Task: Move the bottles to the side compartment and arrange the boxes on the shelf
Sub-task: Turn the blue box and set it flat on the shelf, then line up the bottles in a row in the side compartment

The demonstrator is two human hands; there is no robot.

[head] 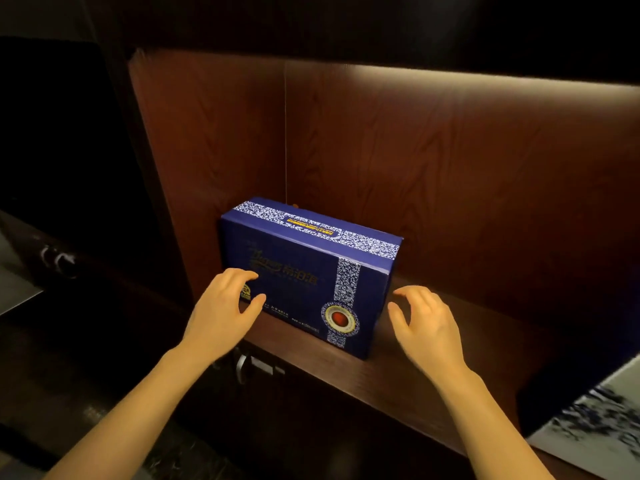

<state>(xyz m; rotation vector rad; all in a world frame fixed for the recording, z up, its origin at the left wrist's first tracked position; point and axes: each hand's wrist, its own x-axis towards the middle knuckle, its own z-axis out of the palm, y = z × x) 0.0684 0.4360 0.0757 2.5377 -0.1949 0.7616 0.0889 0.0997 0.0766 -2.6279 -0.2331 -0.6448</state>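
A dark blue box [298, 268] with white patterned bands and a red round emblem stands on the wooden shelf [433, 368], pushed close to the shelf's left wall. My left hand [225, 313] hovers at the box's front left, fingers loosely spread and holding nothing; whether it touches the box is unclear. My right hand [426, 327] sits just off the box's right end, fingers spread, a small gap between them and the box. No bottles are in view.
A second box [595, 420] with a white and blue pattern pokes in at the shelf's right end. Cabinet doors with a metal handle [242, 367] lie under the shelf. A dark compartment [69, 168] opens to the left, with faint round objects [59, 261].
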